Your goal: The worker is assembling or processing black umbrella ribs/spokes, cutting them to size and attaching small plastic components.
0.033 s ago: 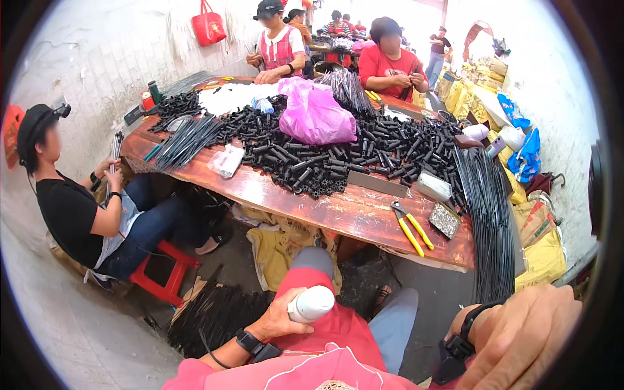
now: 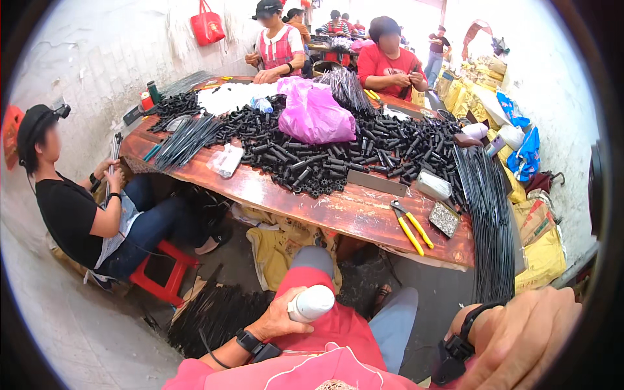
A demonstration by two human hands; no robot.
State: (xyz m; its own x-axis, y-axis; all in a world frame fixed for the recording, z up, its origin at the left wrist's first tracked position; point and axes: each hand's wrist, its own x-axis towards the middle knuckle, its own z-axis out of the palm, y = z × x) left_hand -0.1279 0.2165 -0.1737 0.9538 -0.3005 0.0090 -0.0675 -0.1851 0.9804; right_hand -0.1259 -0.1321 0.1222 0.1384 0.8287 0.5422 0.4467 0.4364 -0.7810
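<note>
1. Nearest the lower edge, over the person's red apron (image 2: 338, 325), the left hand (image 2: 276, 320) is curling around a white bottle (image 2: 312, 303), fingers closed on its body, holding it just above the lap.
2. The right hand (image 2: 520, 341) is hanging at the lower right with a black strap at the wrist; whether it is holding anything cannot be told, as the fingers are running out of view.
3. Below the left hand, a bundle of thin black rods (image 2: 218, 312) is lying on the floor.
4. Just beyond the knees, the wooden table (image 2: 344, 211) is carrying yellow-handled pliers (image 2: 411, 226) near its front edge, with a small rectangular tray (image 2: 444, 218) just beside them.
5. Along the table's right end, a long sheaf of black rods (image 2: 489, 221) is lying lengthwise.
6. Farther in, a heap of short black tubes (image 2: 338, 156) is spreading across the tabletop, with a pink plastic bag (image 2: 313, 114) sitting on it.
7. At the left, a person in a black shirt (image 2: 68, 211) is sitting on a red stool (image 2: 159, 276), hands at the table edge.
8. At the far side, two people in red tops are working, and a red bag (image 2: 207, 27) is hanging on the wall.
</note>
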